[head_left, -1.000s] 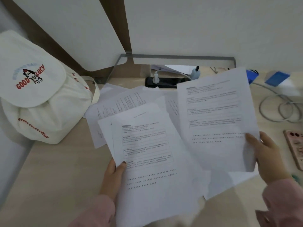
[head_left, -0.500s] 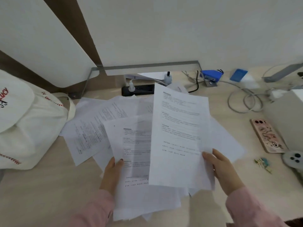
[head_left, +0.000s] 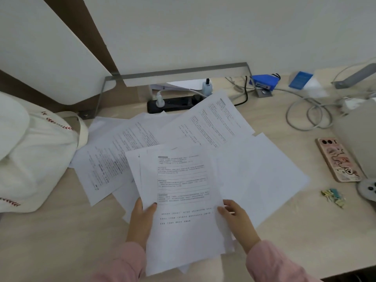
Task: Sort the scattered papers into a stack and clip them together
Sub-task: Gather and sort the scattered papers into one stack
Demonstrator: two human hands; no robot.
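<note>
A small stack of printed papers (head_left: 183, 200) is held low over the desk. My left hand (head_left: 140, 220) grips its left edge with the thumb on top. My right hand (head_left: 238, 222) holds the right edge of the top sheet. More sheets lie scattered on the desk: a printed sheet (head_left: 215, 123) angled at the back, a blank sheet (head_left: 264, 176) on the right, and overlapping printed sheets (head_left: 105, 163) on the left. Several small coloured binder clips (head_left: 333, 198) lie at the right, apart from both hands.
A white cloth bag (head_left: 30, 159) fills the left side. A black power strip (head_left: 173, 103) sits behind the papers. A phone (head_left: 337, 159), coiled cables (head_left: 309, 115), a blue stapler (head_left: 264, 81) and a grey box (head_left: 358, 135) crowd the right.
My right hand carried its single sheet leftward and down onto the stack in my left hand. Both hands now hold one stack. The view has turned to the right.
</note>
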